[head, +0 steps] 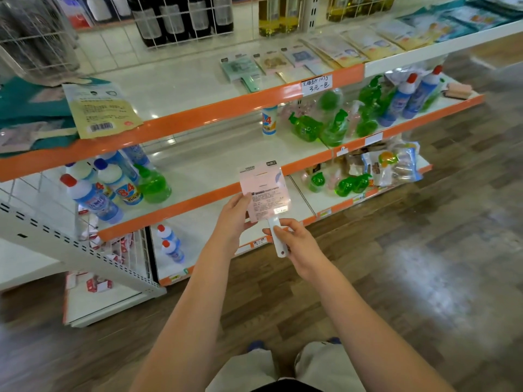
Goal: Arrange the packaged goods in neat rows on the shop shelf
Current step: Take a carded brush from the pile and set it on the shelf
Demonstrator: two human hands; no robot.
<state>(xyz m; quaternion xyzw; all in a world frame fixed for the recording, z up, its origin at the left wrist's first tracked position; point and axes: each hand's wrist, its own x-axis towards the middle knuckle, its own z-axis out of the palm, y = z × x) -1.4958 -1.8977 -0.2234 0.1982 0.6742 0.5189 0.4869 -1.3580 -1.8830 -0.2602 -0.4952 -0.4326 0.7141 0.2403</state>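
Plenty of bare top shelf (181, 89) in the middle, easy to reach straight in. On its left a yellow packet (102, 110) lies over teal packs (34, 108); on its right sit three small carded packs (271, 65), then a row of flat packets (365, 42). A wire grid (175, 21) walls off the back. One shelf down, the wide gap between the bleach bottles (96, 190) and the lone 84 bottle (269, 120) is open too.
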